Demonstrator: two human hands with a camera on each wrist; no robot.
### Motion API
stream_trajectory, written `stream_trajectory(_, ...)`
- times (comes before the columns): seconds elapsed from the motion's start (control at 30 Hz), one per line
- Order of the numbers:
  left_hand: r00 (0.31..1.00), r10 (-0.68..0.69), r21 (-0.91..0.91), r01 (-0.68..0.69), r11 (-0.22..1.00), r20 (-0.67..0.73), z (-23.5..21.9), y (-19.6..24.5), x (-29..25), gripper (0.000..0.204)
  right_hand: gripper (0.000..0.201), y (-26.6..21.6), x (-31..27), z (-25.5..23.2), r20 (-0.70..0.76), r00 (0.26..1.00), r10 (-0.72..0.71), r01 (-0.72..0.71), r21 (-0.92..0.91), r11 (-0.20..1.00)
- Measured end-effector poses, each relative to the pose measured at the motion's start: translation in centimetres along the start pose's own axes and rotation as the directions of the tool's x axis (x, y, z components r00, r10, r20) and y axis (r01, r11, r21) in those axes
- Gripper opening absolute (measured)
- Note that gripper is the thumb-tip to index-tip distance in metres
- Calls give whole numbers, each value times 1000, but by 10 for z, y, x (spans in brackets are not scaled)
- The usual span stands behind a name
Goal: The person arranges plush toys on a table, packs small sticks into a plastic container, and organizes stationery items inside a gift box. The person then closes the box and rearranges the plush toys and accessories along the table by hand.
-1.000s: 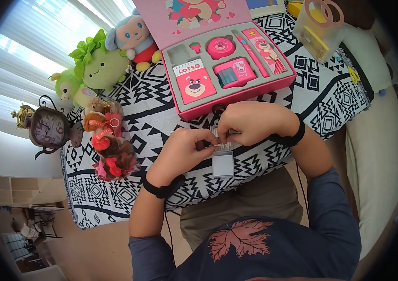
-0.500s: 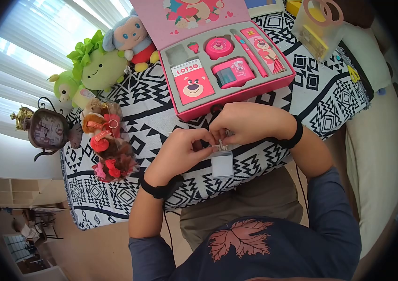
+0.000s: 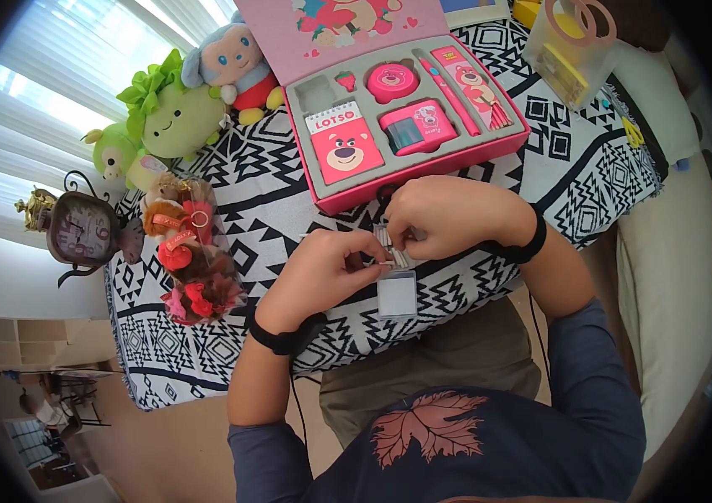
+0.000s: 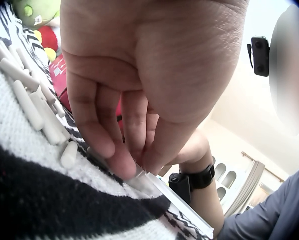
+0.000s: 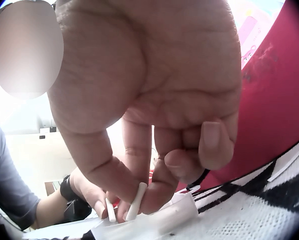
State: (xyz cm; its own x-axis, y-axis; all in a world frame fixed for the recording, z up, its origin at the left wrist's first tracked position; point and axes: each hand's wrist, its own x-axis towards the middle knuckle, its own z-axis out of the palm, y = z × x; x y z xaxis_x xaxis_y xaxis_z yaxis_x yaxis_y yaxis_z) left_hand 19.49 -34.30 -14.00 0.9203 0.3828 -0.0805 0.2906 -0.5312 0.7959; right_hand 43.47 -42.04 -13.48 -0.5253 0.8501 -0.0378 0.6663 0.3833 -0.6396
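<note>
Right hand point(image 5: 154, 150) pinching light, stiff, likely brittle white stick point(image 5: 135, 201) mid-length; left hand point(image 4: 139, 90) pinching clear packet point(image 3: 397, 295) at 6 o'clock.

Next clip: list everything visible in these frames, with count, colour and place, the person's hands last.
Small white sticks: several, white, loose on the cloth by the hands.
Clear plastic box: one, transparent, below the hands.
Pink gift box: one, open, holding a Lotso notepad, pink and red stationery.
Patterned tablecloth: one, black and white, covering the table.
Plush toys: three, two green, one blue-grey, top left.
Vintage clock: one, dark, left edge.
Wrapped bouquet: one, red and brown, beside the clock.
Clear container: one, yellow contents, top right.
Left hand: pinching at the box edge.
Right hand: pinching a white stick.
</note>
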Motion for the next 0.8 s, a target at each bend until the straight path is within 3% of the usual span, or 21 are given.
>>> stream_trajectory(0.03, 1000, 1, 15, -1, 1000, 2, 0, -1, 0, 11, 18, -1, 0, -2, 60, 997, 53, -51, -39, 998)
stream_trajectory(0.13, 1000, -14, 27, 14, 1000, 15, -1, -1, -1, 10, 15, -2, -1, 0, 78, 997, 28, -26, -28, 999)
stream_trajectory(0.47, 1000, -5, 22, 4, 1000, 29, 0, -1, 1, 11, 16, 2, -2, 5, 33, 999, -17, 17, 10, 1000)
stream_trajectory(0.53, 1000, 14, 2, -14, 1000, 13, 1, 0, 1, 12, 17, -3, -1, -1, 4, 1000, -1, 1, 120, 993)
stream_trajectory(0.67, 999, 40, -12, -40, 999, -20, 3, -4, 2, 14, 17, -6, -2, -4, 46, 999, -16, 9, 149, 989)
stream_trajectory(0.8, 998, 52, -45, -53, 998, -23, 4, -5, 3, 15, 20, 1, -2, -2, -21, 999, -37, 40, 149, 988)
